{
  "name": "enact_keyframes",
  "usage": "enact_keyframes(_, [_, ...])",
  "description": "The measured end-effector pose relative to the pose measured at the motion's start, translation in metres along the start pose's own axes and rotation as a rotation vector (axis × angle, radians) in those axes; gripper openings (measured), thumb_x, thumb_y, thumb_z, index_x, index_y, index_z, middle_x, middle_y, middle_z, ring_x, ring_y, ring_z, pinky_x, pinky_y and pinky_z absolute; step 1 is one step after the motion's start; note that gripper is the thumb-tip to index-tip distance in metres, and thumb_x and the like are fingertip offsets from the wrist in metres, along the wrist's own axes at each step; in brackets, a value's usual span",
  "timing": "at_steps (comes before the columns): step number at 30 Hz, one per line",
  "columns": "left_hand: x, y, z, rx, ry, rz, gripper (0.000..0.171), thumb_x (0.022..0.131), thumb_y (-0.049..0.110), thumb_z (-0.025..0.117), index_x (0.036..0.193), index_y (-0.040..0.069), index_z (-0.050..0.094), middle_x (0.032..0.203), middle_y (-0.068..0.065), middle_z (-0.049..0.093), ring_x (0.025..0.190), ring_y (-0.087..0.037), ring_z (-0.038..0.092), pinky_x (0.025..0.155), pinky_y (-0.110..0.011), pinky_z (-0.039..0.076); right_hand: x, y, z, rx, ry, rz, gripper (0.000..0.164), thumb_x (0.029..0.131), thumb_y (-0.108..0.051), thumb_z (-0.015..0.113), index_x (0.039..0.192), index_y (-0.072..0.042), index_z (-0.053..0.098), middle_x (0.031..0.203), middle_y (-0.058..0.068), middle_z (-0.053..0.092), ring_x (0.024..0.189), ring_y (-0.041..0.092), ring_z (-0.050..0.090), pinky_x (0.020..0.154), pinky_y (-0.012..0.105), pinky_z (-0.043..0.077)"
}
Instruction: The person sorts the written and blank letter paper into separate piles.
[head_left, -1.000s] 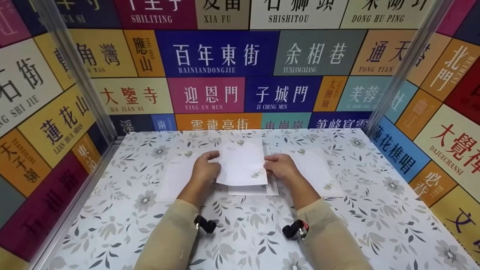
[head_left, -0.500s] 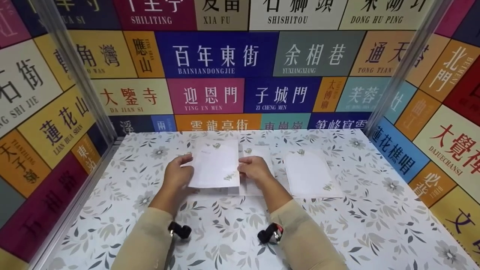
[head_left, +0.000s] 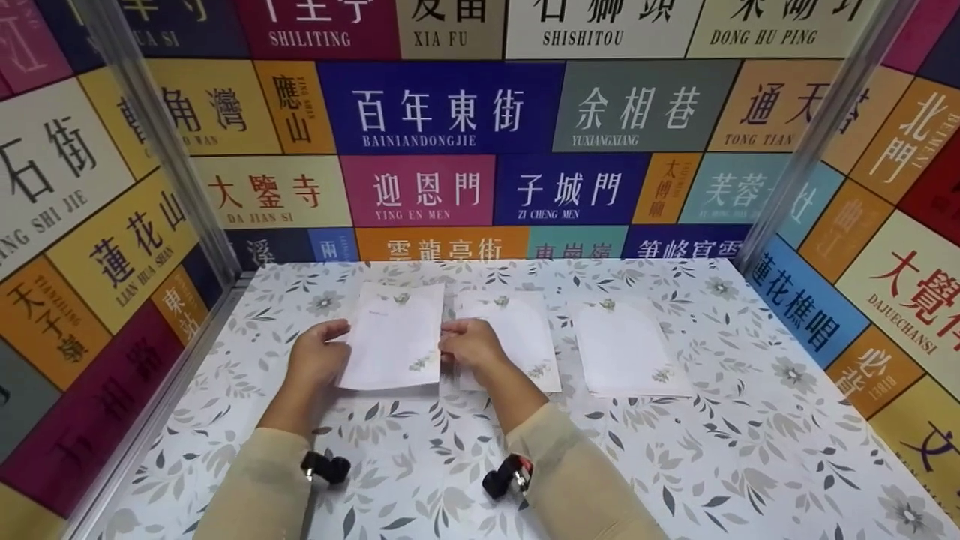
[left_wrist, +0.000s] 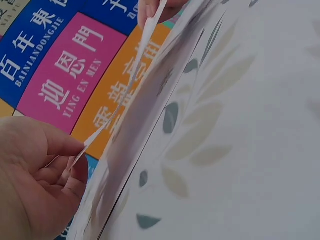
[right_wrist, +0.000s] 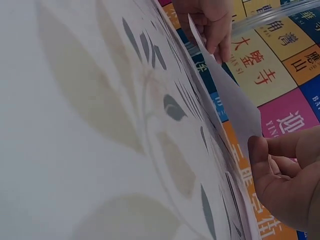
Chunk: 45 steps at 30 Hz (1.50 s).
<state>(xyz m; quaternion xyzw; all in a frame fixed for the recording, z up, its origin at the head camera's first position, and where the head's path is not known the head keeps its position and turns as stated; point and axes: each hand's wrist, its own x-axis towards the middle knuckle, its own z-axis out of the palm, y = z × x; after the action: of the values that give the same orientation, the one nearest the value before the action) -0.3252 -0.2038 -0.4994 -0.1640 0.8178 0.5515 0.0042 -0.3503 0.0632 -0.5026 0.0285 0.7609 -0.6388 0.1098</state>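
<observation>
A white sheet of paper (head_left: 394,337) with small floral prints at its top and lower right corner is held up over the left part of the table. My left hand (head_left: 316,360) pinches its left edge between thumb and fingers. On the opposite edge my right hand (head_left: 474,349) pinches it the same way. In the left wrist view the paper (left_wrist: 131,77) is seen edge-on, slightly bowed and lifted off the tabletop. The right wrist view shows the sheet (right_wrist: 232,100) raised between both hands. Beneath my right forearm and hand lies a similar printed sheet (head_left: 517,337), partly covered.
Another printed sheet (head_left: 626,349) lies flat to the right. A white tablecloth (head_left: 420,480) with grey leaves and flowers covers the table. Walls with coloured name panels (head_left: 442,109) enclose the back and both sides, with clear corner posts (head_left: 814,150).
Both hands have carried the held sheet leftward from over the middle sheet. The middle sheet now shows much more of its surface; the right one has stayed in place.
</observation>
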Motion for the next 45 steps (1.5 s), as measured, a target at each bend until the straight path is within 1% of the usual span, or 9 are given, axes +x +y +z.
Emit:
enact_keyframes(9, [0.005, -0.008, -0.017, 0.006, -0.014, 0.044, 0.061, 0.091, -0.002, 0.058, 0.151, 0.005, 0.058, 0.155, -0.015, 0.060, 0.148, -0.035, 0.052, 0.127, -0.049, 0.040, -0.001, 0.001, 0.007, 0.163, -0.167, 0.038, 0.039, 0.100, -0.001, 0.066, 0.138, 0.008, 0.064, 0.126, 0.022, 0.075, 0.090, 0.015, 0.075, 0.088, 0.029, 0.065])
enact_keyframes(13, [0.005, -0.008, -0.021, 0.037, -0.002, 0.010, 0.062, 0.091, -0.003, 0.057, 0.153, 0.006, 0.056, 0.156, -0.015, 0.059, 0.150, -0.035, 0.050, 0.127, -0.050, 0.040, -0.002, 0.001, 0.009, 0.231, -0.235, 0.083, 0.041, 0.105, -0.004, 0.059, 0.144, 0.008, 0.060, 0.136, 0.024, 0.072, 0.108, 0.024, 0.077, 0.100, 0.034, 0.063])
enact_keyframes(16, [0.004, -0.007, -0.020, 0.118, 0.001, -0.020, 0.062, 0.094, -0.002, 0.055, 0.155, 0.007, 0.054, 0.157, -0.016, 0.059, 0.150, -0.037, 0.050, 0.127, -0.052, 0.040, -0.003, 0.000, 0.009, 0.251, -0.270, 0.103, 0.042, 0.109, -0.009, 0.053, 0.147, 0.008, 0.057, 0.142, 0.025, 0.069, 0.122, 0.029, 0.074, 0.107, 0.037, 0.060])
enact_keyframes(23, [0.002, -0.007, -0.018, 0.268, 0.026, -0.044, 0.059, 0.097, 0.003, 0.055, 0.156, 0.008, 0.053, 0.155, -0.016, 0.059, 0.150, -0.040, 0.049, 0.128, -0.055, 0.039, -0.006, -0.001, 0.005, 0.269, -0.272, 0.143, 0.042, 0.111, -0.016, 0.052, 0.146, 0.007, 0.057, 0.142, 0.024, 0.066, 0.124, 0.029, 0.071, 0.109, 0.038, 0.058])
enact_keyframes(27, [0.002, -0.006, -0.017, 0.266, 0.033, -0.051, 0.059, 0.098, 0.006, 0.055, 0.157, 0.009, 0.052, 0.155, -0.015, 0.058, 0.150, -0.040, 0.049, 0.127, -0.055, 0.040, -0.007, -0.001, 0.001, 0.277, -0.265, 0.152, 0.045, 0.110, -0.018, 0.055, 0.147, 0.007, 0.056, 0.143, 0.025, 0.065, 0.125, 0.030, 0.070, 0.111, 0.039, 0.057])
enact_keyframes(31, [0.001, -0.002, -0.015, 0.238, 0.034, -0.016, 0.057, 0.100, 0.010, 0.055, 0.157, 0.008, 0.052, 0.157, -0.015, 0.057, 0.151, -0.039, 0.049, 0.128, -0.055, 0.039, -0.006, -0.001, -0.004, 0.286, -0.246, 0.141, 0.047, 0.109, -0.018, 0.057, 0.147, 0.008, 0.055, 0.143, 0.027, 0.063, 0.126, 0.031, 0.069, 0.113, 0.041, 0.056])
enact_keyframes(36, [0.004, 0.007, 0.001, 0.174, -0.011, 0.045, 0.056, 0.101, 0.015, 0.061, 0.156, 0.007, 0.052, 0.156, -0.016, 0.059, 0.147, -0.037, 0.054, 0.126, -0.051, 0.042, -0.007, -0.002, -0.017, 0.331, -0.237, 0.101, 0.046, 0.109, -0.016, 0.057, 0.146, 0.011, 0.054, 0.147, 0.032, 0.059, 0.134, 0.038, 0.065, 0.119, 0.044, 0.053])
enact_keyframes(39, [0.006, 0.014, 0.018, 0.137, -0.052, 0.052, 0.056, 0.100, 0.015, 0.065, 0.154, 0.008, 0.054, 0.154, -0.014, 0.061, 0.144, -0.035, 0.057, 0.123, -0.049, 0.046, -0.007, -0.002, -0.027, 0.327, -0.232, 0.068, 0.047, 0.110, -0.015, 0.055, 0.148, 0.013, 0.051, 0.152, 0.034, 0.056, 0.142, 0.041, 0.060, 0.121, 0.046, 0.050])
enact_keyframes(45, [0.004, 0.027, 0.056, 0.086, -0.099, 0.138, 0.053, 0.099, 0.014, 0.069, 0.150, 0.007, 0.059, 0.149, -0.013, 0.065, 0.139, -0.033, 0.061, 0.117, -0.047, 0.052, -0.006, 0.000, -0.052, 0.268, -0.219, 0.046, 0.052, 0.112, -0.016, 0.052, 0.155, 0.013, 0.044, 0.159, 0.033, 0.050, 0.151, 0.043, 0.051, 0.126, 0.048, 0.044])
